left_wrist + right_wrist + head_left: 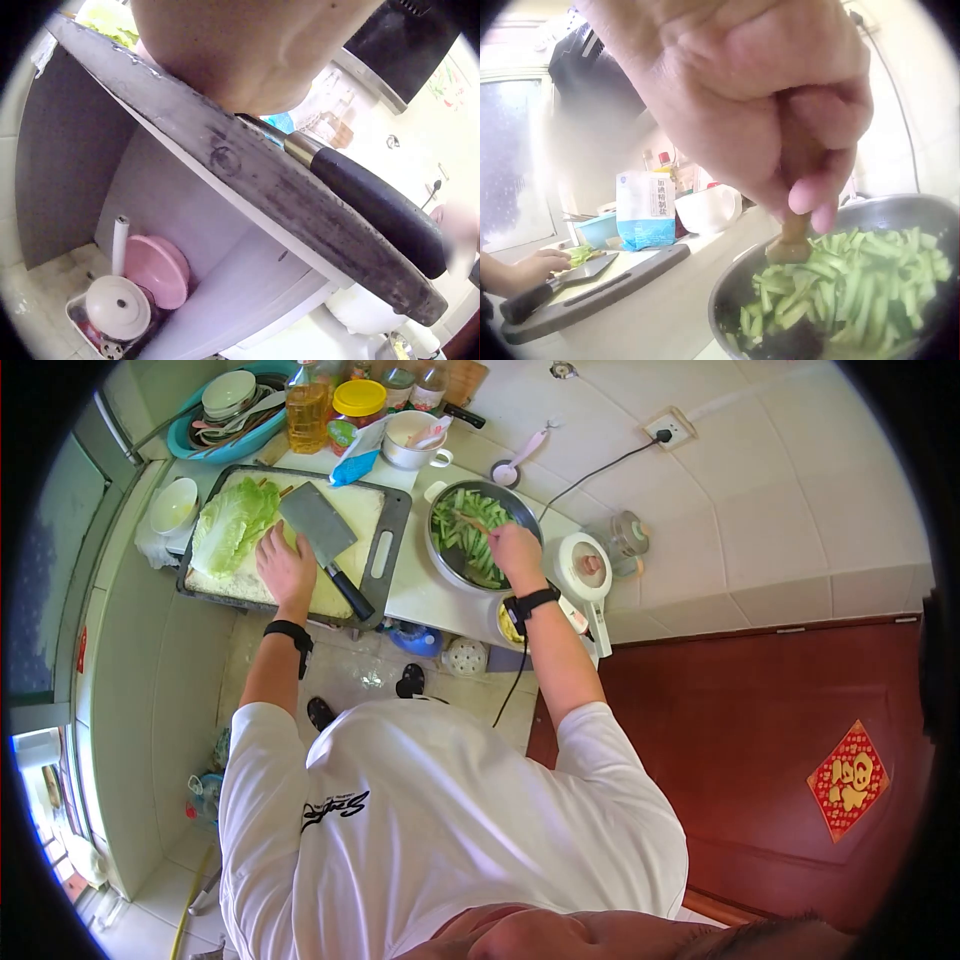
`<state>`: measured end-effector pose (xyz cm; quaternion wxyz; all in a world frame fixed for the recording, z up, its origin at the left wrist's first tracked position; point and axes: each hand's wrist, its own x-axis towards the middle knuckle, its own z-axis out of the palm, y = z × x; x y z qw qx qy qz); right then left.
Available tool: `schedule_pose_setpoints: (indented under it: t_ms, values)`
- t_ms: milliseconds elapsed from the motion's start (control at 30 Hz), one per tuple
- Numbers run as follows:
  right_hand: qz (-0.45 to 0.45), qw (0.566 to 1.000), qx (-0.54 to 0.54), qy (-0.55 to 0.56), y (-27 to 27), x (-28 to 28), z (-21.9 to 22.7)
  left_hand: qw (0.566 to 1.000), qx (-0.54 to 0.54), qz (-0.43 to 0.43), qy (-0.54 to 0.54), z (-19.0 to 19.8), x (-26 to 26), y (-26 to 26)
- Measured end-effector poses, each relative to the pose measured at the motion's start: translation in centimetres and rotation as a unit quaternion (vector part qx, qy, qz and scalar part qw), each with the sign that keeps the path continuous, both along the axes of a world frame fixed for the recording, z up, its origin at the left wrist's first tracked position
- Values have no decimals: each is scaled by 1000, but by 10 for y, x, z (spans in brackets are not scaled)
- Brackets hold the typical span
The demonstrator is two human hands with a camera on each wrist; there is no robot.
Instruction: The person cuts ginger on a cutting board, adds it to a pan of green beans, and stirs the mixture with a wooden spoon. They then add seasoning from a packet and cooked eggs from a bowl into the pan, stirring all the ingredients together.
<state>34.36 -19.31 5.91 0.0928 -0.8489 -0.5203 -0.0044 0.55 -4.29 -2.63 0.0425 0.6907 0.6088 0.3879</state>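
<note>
My right hand [516,556] grips a wooden spatula [789,249], its blade down among cut green vegetable strips [855,285] in a deep pan [724,304]. In the head view this pan stands on the counter, right of the cutting board [365,520]. My left hand [287,568] rests at the board's near side, fingers extended beside a pale green leafy vegetable [232,525]. Just right of those fingers lies a cleaver [318,525], its black handle [375,202] over the board's near edge. The left wrist view shows mostly wrist and board edge, the fingers hidden.
Behind the board stand a blue basin [205,455] of dishes, an oil bottle [307,415], a salt bag [645,210] and a white cup [405,445]. A white lidded pot [583,550] sits right of the pan. A power cord [600,470] hangs along the wall.
</note>
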Motion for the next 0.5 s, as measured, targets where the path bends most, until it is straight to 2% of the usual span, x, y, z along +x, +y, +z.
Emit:
schedule_pose_setpoints:
  t_ms: [133,167,267,367,433,467,500]
  values:
    - [20,999,-26,-31,-2,-8,-34,1000,-15,2,1,4,-1,-3]
    - [51,996,-54,-57,-9,-4,-45,1000,-14,3,1,4,-2,-2]
    - [52,995,-80,-43,-37,7,-12,1000,-9,0,-14,1,-2,0]
    - [53,997,-60,-22,-63,25,32,1000,-6,4,-9,2,-1,-2]
    - [44,988,-149,-4,-74,31,61,1000,-8,-1,-13,2,-1,-2]
    - [44,988,-149,-3,-73,32,59,1000,-8,-1,-12,3,-1,0]
    - [52,979,-195,-24,-73,36,55,1000,-11,1,-6,3,-1,0]
